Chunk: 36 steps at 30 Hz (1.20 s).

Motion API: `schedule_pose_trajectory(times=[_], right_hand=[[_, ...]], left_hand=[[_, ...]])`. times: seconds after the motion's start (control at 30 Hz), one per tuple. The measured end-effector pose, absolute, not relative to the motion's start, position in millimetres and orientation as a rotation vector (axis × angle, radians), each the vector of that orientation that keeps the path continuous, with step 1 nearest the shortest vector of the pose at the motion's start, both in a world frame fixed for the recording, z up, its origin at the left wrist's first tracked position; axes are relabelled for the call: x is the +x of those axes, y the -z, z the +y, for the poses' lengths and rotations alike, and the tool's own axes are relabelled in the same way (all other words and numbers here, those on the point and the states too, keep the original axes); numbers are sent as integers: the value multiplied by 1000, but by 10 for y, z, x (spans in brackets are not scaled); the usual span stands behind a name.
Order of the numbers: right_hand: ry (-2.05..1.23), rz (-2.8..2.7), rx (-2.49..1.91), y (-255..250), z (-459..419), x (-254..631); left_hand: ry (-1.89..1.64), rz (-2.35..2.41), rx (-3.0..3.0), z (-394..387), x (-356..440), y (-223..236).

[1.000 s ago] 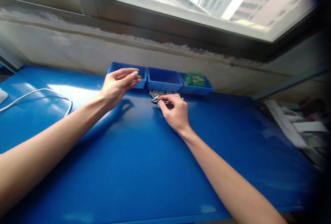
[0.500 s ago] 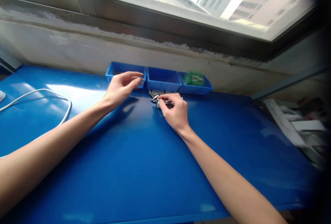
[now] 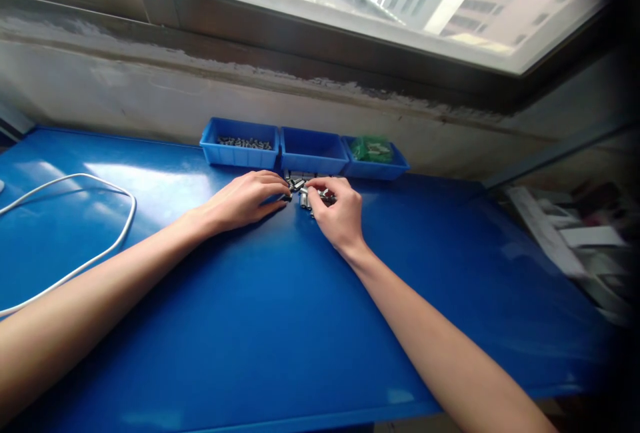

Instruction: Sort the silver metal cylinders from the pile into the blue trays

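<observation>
Small silvery metal cylinders [image 3: 304, 198] lie in a loose pile on the blue table, just in front of the bins. My left hand [image 3: 250, 198] is low at the pile's left side, its fingers curled and thumb close to the fingertips. A dark bit shows at those fingertips, too small to name. On the right side of the pile, my right hand [image 3: 341, 212] has thumb and forefinger drawn together among the cylinders. What it pinches is hidden, and the palm covers part of the pile.
Against the wall stand a left blue bin [image 3: 240, 156] with many small metal parts, a middle blue bin [image 3: 315, 161], and a right blue bin [image 3: 383, 170] with a green bag [image 3: 373, 149]. A white cable [image 3: 131, 210] loops across the blue table [image 3: 280, 326] at left.
My left hand has come down from in front of the left bin to the pile, uncovering the parts in that bin. My right hand has stayed at the pile.
</observation>
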State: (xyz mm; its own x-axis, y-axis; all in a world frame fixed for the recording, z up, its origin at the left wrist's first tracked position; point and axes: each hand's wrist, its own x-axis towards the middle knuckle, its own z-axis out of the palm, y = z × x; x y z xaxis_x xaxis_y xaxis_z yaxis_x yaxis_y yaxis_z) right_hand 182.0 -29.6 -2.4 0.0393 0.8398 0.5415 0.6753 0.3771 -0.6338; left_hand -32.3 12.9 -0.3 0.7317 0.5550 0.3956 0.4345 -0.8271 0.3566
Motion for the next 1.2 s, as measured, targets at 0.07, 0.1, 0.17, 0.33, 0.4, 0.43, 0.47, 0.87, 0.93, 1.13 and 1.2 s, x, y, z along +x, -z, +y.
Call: schedule_pose_trajectory(times=[0.07,0.1,0.17,0.33,0.4,0.43,0.47,0.87,0.93,1.13,1.2], right_hand=[[-218,-1688,-1358,21,-297,1816],[-220,-1689,-1362,20,-297,1815],[-223,-1691,-1366,20,-297,1815],[-231,-1694,-1353,29,-294,1818],[-229,-1695,-1347,31,-294,1819],[-229,-1695,-1344,30,-295,1819],[-231,-1695,-1343,29,-296,1818],[-250,-1708,-1330,29,-289,1823],[-253,-1707,-1332,30,-290,1822],[-253,-1706,-1331,32,-289,1821],[-253,-1705,-1333,34,-288,1823]], left_hand=[[-730,829,2675,118,-327,-3],[-737,853,2665,111,-328,-1],[-748,888,2656,98,-328,9],[-754,881,2677,95,-320,34],[-764,896,2654,107,-319,40],[-777,914,2635,113,-320,43],[-791,937,2615,120,-322,47],[-811,810,2796,50,-312,20],[-786,784,2793,52,-313,15],[-791,865,2713,105,-329,44],[-857,899,2626,107,-313,39]])
